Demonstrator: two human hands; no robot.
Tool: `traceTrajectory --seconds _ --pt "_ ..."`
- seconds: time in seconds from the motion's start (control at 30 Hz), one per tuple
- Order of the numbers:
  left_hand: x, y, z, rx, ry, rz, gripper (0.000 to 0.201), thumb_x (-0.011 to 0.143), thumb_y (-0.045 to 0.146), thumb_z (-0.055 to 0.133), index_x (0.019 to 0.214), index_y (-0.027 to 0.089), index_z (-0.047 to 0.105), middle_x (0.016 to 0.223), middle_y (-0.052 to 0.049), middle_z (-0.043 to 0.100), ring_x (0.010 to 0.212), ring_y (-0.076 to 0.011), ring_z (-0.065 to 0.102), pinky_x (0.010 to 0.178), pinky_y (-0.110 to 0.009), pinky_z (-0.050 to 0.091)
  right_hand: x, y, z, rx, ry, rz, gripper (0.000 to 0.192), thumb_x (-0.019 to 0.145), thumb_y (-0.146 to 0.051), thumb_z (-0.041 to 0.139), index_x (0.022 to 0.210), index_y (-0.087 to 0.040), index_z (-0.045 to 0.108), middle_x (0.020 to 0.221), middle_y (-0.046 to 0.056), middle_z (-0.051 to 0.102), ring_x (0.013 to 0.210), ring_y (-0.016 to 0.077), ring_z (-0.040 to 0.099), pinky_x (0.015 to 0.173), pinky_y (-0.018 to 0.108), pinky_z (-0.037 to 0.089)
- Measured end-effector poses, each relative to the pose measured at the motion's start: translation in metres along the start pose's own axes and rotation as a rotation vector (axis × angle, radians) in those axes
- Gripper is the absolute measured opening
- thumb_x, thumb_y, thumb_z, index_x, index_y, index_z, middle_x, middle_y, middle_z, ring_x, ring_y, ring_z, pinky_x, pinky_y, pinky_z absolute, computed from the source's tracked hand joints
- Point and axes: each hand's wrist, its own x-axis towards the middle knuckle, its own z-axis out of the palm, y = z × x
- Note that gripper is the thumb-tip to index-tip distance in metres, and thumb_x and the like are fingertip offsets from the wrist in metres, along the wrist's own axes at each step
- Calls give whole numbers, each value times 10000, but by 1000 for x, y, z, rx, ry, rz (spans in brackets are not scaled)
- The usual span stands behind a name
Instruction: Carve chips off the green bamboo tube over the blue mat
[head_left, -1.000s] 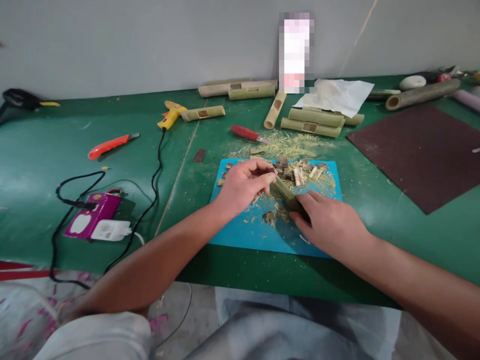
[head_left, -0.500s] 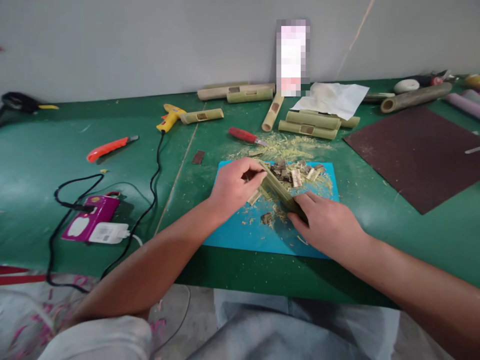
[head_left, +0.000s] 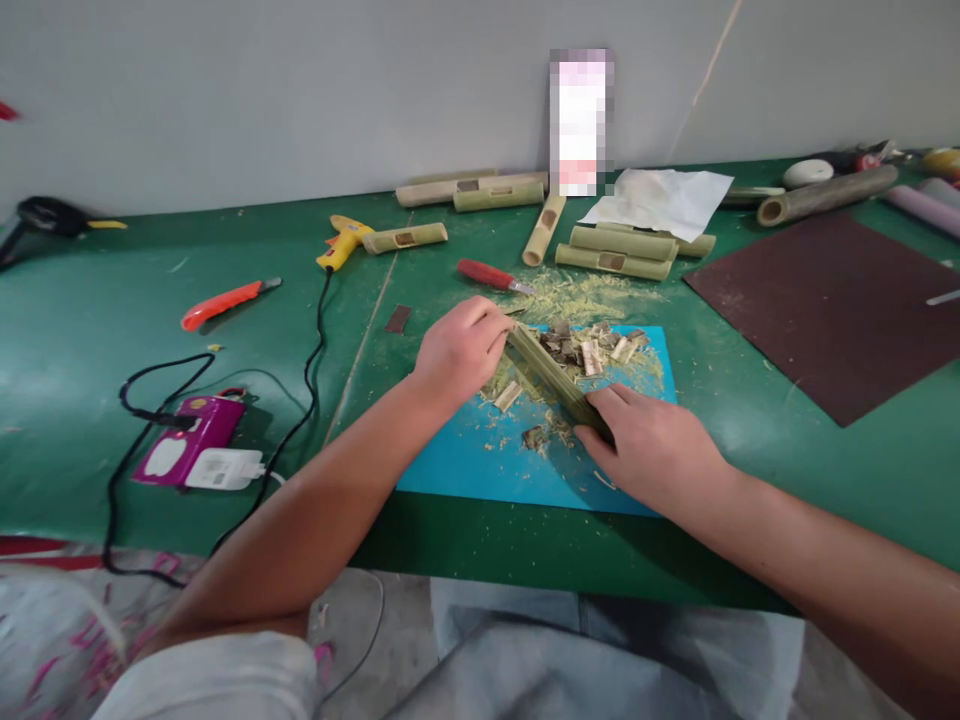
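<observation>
Together, both hands (head_left: 555,400) gripping bamboo (head_left: 551,375)

Just one head-worn cam here, looking forward and down at the green table (head_left: 90,330) from close up, with the wall (head_left: 300,90) right behind it.

a plain pale grey wall (head_left: 300,90) runs behind a long workbench covered in dark green matting (head_left: 90,330), with a thin seam line (head_left: 367,320) crossing it toward the near edge. light is soft and even, giving a dull sheen on the left. below the bench edge shows grey concrete floor (head_left: 375,620).
</observation>
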Motion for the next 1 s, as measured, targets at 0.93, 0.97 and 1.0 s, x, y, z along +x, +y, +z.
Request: traceTrajectory --seconds 0.93,0.97,1.0 --pt "-2 -9 2 -244 -68 46 196 958 247 558 1019 156 722 956 -92 713 874 -178 678 824 -315 552 0 1 1 13 -22 3 222 953 -333 464 964 -164 607 933 55 672 692 171 597 539 321 179" --pt "-1 -8 2 -233 -71 58 201 963 247 550 1002 149 722 938 -95 713 863 -180 677 812 -313 550 0 0 1 10 -23 3 224 954 -334 464 966 -163 609 932 55 672 696 172 599 540 320 182" --pt "-1 -7 3 -224 -77 71 206 966 248 543 983 146 721 918 -96 710 846 -180 674 793 -308 547 0 0 1 8 -22 4 226 956 -333 463 966 -163 611 930 55 673 700 173 600 541 319 186"
